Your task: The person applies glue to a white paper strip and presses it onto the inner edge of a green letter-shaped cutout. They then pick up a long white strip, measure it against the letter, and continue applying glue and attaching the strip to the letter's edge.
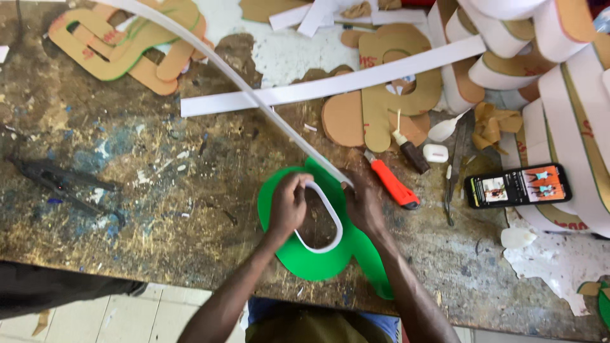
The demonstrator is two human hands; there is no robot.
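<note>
We take the green cut-out [318,260] as landmark: a flat, smooth, glossy green sheet with rounded lobes and an oblong hole in its middle, lying at the near edge of the tabletop [159,190]; the tabletop itself is rough, scuffed brown, flecked with dried white and blue spots. A long white strip [254,95], thin, flexible and matt, runs in from the far left of the cut-out and curls into a loop lining the inner edge of that hole; the loop stands on its edge against the green. Left hand [287,206] sits on the left side of the hole, fingers curled closed, pinching the strip at the top of the loop; right hand [365,203] sits on the right side of the hole, fingers bent down and pressing on the strip and the green surface; whether they pinch the strip we cannot tell.

Just right of the cut-out lies an orange utility knife [392,185], hard plastic, slim; further right a small glue bottle [410,149] with dark body and pale nozzle; well right of that a phone [518,185], lit screen up. Beyond the cut-out, brown cardboard letter shapes [381,95], matt and flat, lie under a second straight white strip [330,86]. Far left of the cut-out lie dark metal pliers [57,181].
</note>
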